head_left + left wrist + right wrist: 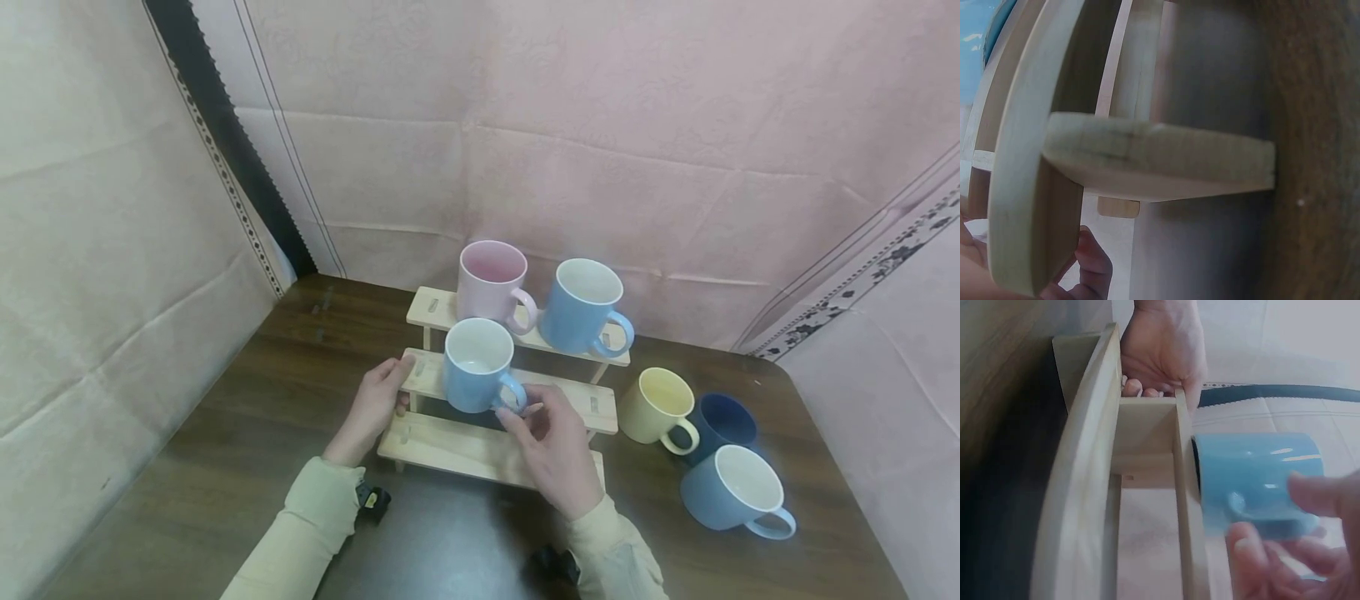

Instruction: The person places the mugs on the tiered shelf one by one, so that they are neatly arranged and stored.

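We see two hands, set apart from each other, at a wooden rack (450, 446) with three steps. The left hand (375, 400) grips the left end of the middle step; its thumb lies on the board and its fingers bend below it. The right hand (555, 442) pinches the handle of a light blue mug (471, 379), which is upright between the two hands, at the middle step. If the whole base of this mug rests on the board, we cannot tell.

Farther away than the hands, on the top step, we find a pink mug (477, 293) and, to its right, a second blue mug (572, 310), both with the handle toward the right. To the right of the right hand, on the brown bench (217, 450), three more mugs are close together: a yellow mug (643, 410) just beside the rack, a dark blue mug (726, 427) next to it, and a third light blue one (712, 496), nearer to us. Beyond the hands, we see a pale cloth (600, 125) behind the bench.
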The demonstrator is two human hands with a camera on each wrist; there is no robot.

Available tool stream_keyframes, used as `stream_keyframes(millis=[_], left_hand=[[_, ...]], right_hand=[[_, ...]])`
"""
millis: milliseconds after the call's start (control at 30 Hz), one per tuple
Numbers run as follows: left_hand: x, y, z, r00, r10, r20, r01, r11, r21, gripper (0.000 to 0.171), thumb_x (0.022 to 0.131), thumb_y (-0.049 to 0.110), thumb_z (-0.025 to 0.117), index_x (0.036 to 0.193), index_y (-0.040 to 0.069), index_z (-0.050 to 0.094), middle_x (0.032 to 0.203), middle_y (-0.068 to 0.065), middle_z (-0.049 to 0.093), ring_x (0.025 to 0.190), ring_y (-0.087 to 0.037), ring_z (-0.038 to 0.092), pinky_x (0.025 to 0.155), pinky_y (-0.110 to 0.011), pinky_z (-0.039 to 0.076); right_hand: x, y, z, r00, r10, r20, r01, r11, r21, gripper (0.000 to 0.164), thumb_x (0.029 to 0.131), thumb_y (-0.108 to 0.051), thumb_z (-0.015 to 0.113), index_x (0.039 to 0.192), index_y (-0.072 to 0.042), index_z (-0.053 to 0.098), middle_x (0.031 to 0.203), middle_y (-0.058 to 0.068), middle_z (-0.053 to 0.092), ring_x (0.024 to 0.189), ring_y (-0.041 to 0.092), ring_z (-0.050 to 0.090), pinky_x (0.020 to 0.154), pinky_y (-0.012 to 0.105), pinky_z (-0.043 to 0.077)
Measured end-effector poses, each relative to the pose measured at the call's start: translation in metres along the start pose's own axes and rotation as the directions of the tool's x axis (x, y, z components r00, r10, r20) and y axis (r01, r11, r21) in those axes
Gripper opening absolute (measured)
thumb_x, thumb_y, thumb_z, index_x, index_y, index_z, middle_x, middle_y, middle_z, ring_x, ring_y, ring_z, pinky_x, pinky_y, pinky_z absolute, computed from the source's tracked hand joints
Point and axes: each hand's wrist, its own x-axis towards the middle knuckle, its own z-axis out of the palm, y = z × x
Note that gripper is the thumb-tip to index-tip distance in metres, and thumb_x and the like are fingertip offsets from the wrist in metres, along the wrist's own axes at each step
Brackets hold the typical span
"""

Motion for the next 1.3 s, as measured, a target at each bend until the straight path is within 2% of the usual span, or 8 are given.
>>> stream_keyframes(millis=[133,300,400,600,833,1000,1200,1300], left_hand=[[0.000,0.000,0.000,1.000,-0.002,-0.002,0.002,1.000,0.001,0.046,0.100,0.050,0.046,0.086,0.007,0.052,0.068,-0.003,0.048,0.061,-0.019,0.046,0.058,-0.028,0.038],[0.000,0.000,0.000,1.000,-0.003,0.001,0.003,1.000,0.002,0.046,0.100,0.050,0.046,0.085,0.007,0.052,0.068,-0.003,0.048,0.061,-0.019,0.046,0.058,-0.028,0.038],[0.000,0.001,0.000,1.000,-0.002,0.002,0.002,1.000,0.006,0.046,0.100,0.050,0.046,0.085,0.007,0.051,0.069,-0.003,0.048,0.062,-0.019,0.046,0.058,-0.028,0.038],[0.001,0.002,-0.001,1.000,-0.002,0.001,0.002,1.000,0.012,0.046,0.100,0.050,0.045,0.086,0.007,0.051,0.071,-0.004,0.048,0.063,-0.019,0.047,0.059,-0.028,0.039],[0.001,0.000,0.000,1.000,-0.010,0.001,0.010,1.000,0.015,0.046,0.100,0.051,0.045,0.086,0.008,0.052,0.071,-0.004,0.049,0.064,-0.020,0.047,0.060,-0.029,0.039],[0.000,0.001,0.000,1.000,-0.010,-0.004,0.010,1.000,0.023,0.046,0.100,0.051,0.045,0.088,0.007,0.053,0.071,-0.004,0.049,0.064,-0.020,0.047,0.060,-0.029,0.039],[0.000,0.001,0.000,1.000,-0.009,-0.006,0.009,1.000,0.022,0.046,0.101,0.050,0.045,0.088,0.007,0.053,0.070,-0.004,0.049,0.063,-0.020,0.047,0.060,-0.029,0.039],[0.001,0.001,0.000,1.000,-0.008,-0.005,0.008,1.000,0.018,0.046,0.101,0.050,0.045,0.087,0.007,0.053,0.070,-0.004,0.049,0.063,-0.020,0.047,0.059,-0.029,0.039]], right_hand=[[-0.006,0.001,-0.012,0.999,0.020,0.048,-0.016,0.996,-0.087,0.042,0.084,-0.022,0.079,0.118,-0.013,0.058,0.105,0.003,0.061,0.072,0.012,0.058,0.065,0.030,0.052],[-0.015,0.007,-0.033,0.994,0.086,0.072,-0.074,0.985,-0.156,0.035,0.085,-0.022,0.078,0.114,-0.010,0.062,0.104,0.005,0.060,0.076,0.010,0.059,0.067,0.031,0.052],[-0.020,0.011,-0.045,0.994,0.087,0.064,-0.073,0.979,-0.191,0.030,0.085,-0.021,0.077,0.111,-0.010,0.064,0.097,0.004,0.060,0.076,0.010,0.058,0.065,0.031,0.052],[-0.031,0.017,-0.068,1.000,0.025,-0.018,-0.029,0.968,-0.251,0.025,0.088,-0.017,0.075,0.109,-0.010,0.065,0.093,-0.001,0.064,0.076,0.010,0.059,0.066,0.031,0.050],[-0.045,0.020,-0.098,0.981,0.059,-0.187,-0.115,0.946,-0.304,0.023,0.088,-0.016,0.074,0.108,-0.012,0.065,0.097,-0.004,0.068,0.079,0.005,0.063,0.070,0.018,0.047],[-0.057,0.029,-0.124,0.938,0.108,-0.331,-0.205,0.940,-0.272,0.023,0.087,-0.011,0.075,0.108,-0.010,0.067,0.097,-0.006,0.066,0.077,-0.006,0.060,0.065,0.010,0.044],[-0.068,0.040,-0.148,0.833,0.216,-0.510,-0.354,0.916,-0.190,0.023,0.088,-0.017,0.074,0.108,-0.008,0.069,0.091,-0.027,0.061,0.072,-0.014,0.058,0.063,0.006,0.043],[-0.072,0.046,-0.156,0.788,0.245,-0.565,-0.411,0.892,-0.187,0.025,0.088,-0.020,0.074,0.108,-0.005,0.068,0.090,-0.029,0.058,0.072,-0.017,0.055,0.063,0.004,0.042]])
